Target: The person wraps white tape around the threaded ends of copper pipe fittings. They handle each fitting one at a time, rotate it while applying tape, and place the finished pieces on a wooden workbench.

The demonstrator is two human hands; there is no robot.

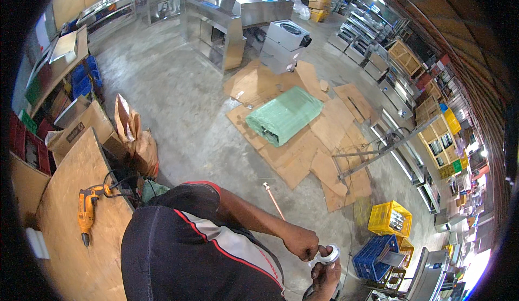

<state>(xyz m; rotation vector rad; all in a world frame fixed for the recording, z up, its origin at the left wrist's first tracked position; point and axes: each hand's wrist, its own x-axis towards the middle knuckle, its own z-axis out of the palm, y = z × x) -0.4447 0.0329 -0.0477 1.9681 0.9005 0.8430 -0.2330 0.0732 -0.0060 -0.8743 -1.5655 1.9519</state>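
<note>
Orange drill [86, 210], green wrapped bundle [285, 115], yellow crate [390, 219], blue crate [374, 257], silvery tape roll [327, 255]

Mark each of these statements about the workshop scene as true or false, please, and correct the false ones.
1. Both hands are at a white roll of tape. True: the left hand and the right hand both grip it.
2. The orange drill is in the left hand. False: it lies on the plywood board, apart from both hands.
3. A green wrapped bundle lies on flattened cardboard on the floor. True.
4. The yellow crate stands on the plywood board. False: it stands on the floor, beside a blue crate.
5. A thin copper-coloured rod lies on the concrete floor. True.
</note>
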